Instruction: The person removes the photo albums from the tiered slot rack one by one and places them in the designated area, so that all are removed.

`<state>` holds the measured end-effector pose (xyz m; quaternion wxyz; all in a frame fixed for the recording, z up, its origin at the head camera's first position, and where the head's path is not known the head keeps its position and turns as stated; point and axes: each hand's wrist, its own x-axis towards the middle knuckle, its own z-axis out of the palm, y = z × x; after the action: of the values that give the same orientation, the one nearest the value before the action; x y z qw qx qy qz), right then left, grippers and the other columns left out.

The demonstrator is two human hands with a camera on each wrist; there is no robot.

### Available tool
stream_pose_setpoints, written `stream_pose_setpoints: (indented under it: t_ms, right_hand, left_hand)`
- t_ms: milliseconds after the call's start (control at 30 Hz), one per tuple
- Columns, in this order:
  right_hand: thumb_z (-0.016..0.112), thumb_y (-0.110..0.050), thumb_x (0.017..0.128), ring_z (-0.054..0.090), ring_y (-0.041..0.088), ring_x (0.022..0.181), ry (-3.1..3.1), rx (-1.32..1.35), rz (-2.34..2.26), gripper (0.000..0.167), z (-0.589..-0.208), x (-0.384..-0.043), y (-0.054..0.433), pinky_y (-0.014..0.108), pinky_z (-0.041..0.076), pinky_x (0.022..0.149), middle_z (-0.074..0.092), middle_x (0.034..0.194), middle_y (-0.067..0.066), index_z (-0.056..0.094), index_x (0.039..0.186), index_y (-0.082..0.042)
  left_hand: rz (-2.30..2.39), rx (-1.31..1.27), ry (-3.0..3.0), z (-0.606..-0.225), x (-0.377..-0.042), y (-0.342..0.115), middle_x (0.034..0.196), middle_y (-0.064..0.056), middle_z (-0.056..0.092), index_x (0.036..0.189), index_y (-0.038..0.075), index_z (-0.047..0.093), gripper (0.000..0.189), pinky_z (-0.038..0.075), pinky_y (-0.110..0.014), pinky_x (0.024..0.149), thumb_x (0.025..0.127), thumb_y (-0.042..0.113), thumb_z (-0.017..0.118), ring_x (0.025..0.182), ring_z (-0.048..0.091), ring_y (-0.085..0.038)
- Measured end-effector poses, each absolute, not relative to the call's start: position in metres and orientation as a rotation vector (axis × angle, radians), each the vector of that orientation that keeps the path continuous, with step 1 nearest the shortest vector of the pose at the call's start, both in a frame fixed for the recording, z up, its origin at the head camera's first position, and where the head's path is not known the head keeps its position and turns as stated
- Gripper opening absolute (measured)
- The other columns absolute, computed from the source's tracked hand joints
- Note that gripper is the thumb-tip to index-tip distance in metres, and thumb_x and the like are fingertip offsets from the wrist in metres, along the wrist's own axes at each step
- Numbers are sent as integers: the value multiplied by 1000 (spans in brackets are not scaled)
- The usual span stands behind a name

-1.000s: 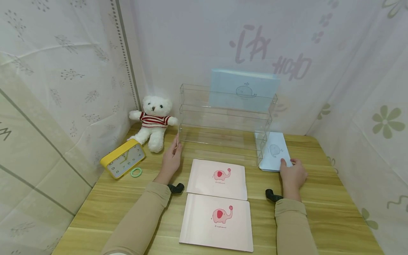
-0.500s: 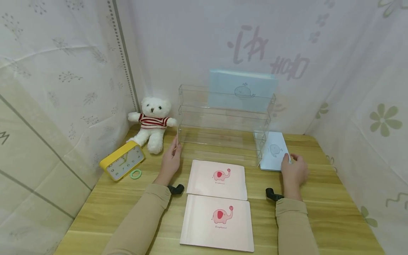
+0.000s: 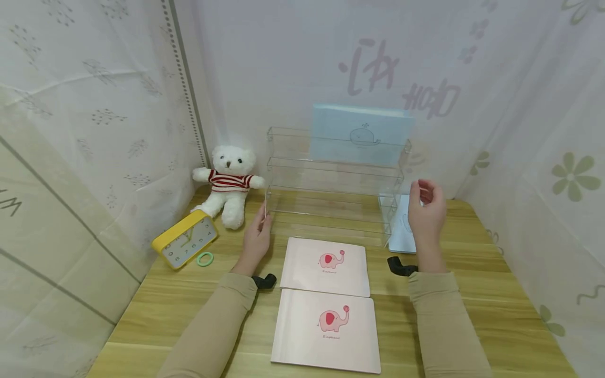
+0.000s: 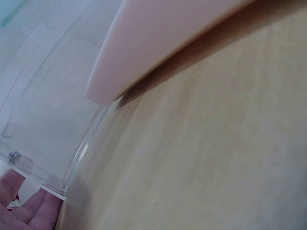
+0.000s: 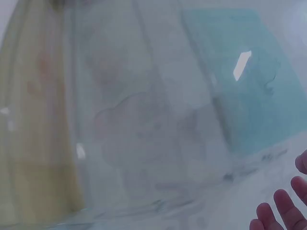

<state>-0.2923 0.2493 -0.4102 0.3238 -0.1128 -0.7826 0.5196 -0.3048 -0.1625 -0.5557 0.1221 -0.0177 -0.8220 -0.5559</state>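
Observation:
A clear acrylic tiered rack stands on the wooden table. My left hand touches its left side panel; in the left wrist view the fingers lie along the outside of that panel. A pale blue notebook with a whale drawing stands in the top tier, towards the right. My right hand is raised beside the rack's right end and holds nothing; its fingers are spread in the right wrist view. It partly hides a second blue whale notebook lying on the table.
Two pink elephant notebooks, a farther one and a nearer one, lie flat before the rack. At left are a white teddy bear, a yellow alarm clock and a green ring. Fabric curtains enclose the table.
My right hand has left the blue notebook on the table and moved up and away, towards the rack's right end. The left hand stays at the rack's left side.

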Motion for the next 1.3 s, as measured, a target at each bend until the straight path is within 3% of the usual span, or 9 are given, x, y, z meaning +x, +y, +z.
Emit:
stream_pose_setpoints:
  t_ms: [133, 300, 567, 733, 867, 967, 1100, 1300]
  right_hand:
    - [65, -42, 111, 64, 20, 125, -2058, -175, 1348, 46, -372, -306, 242, 36, 53, 115, 67, 142, 12, 64, 142, -8]
    - [73, -33, 107, 62, 32, 130, -2021, -15, 1272, 47, -343, -332, 236, 36, 51, 117, 64, 144, 15, 63, 143, -4]
    - [79, -35, 102, 56, 31, 149, -2133, 82, 1210, 66, -307, -361, 231, 42, 43, 129, 55, 162, 12, 55, 159, -11]
    - [80, -37, 100, 56, 33, 151, -2239, 123, 1172, 73, -288, -372, 234, 46, 43, 129, 52, 168, 8, 52, 164, -15]
    - [80, -35, 101, 53, 27, 152, -2273, 145, 1176, 71, -278, -379, 231, 44, 45, 126, 54, 167, 6, 53, 164, -18]
    - [82, -30, 101, 50, 22, 154, -2281, 200, 1182, 66, -276, -384, 224, 38, 40, 129, 58, 162, 9, 56, 161, -18]
    - [84, -24, 99, 49, 25, 153, -2285, 216, 1189, 62, -277, -390, 215, 34, 33, 133, 60, 157, 14, 61, 156, -17]
    - [83, -24, 101, 49, 29, 149, -2326, 91, 1145, 51, -276, -389, 208, 39, 38, 130, 55, 154, 15, 69, 150, -19]
  left_hand:
    - [-1618, -35, -2409, -556, -305, -162, 165, -18, 57, 173, 40, 35, 56, 50, -67, 116, 119, 36, 48, 141, 65, -47]
    - [-1634, -62, -2391, -556, -306, -164, 167, -19, 55, 174, 37, 35, 56, 48, -66, 121, 119, 35, 48, 143, 63, -47]
    - [-1653, -49, -2382, -558, -304, -166, 166, -18, 56, 174, 36, 35, 56, 47, -64, 123, 119, 36, 49, 143, 64, -45]
    - [-1645, -52, -2388, -557, -303, -164, 167, -20, 55, 175, 34, 34, 57, 48, -65, 121, 120, 31, 49, 143, 63, -46]
    - [-1644, -58, -2399, -554, -303, -164, 167, -21, 54, 175, 35, 34, 57, 50, -66, 117, 120, 33, 48, 142, 63, -47]
    - [-1645, -48, -2402, -554, -304, -166, 166, -21, 55, 175, 35, 33, 57, 51, -66, 117, 120, 34, 48, 142, 64, -47]
    - [-1631, -42, -2403, -552, -304, -167, 166, -21, 56, 174, 35, 34, 56, 50, -66, 118, 120, 35, 47, 142, 64, -46]
    - [-1613, -55, -2417, -553, -305, -165, 167, -19, 55, 174, 36, 36, 56, 46, -66, 122, 119, 34, 49, 142, 64, -46]
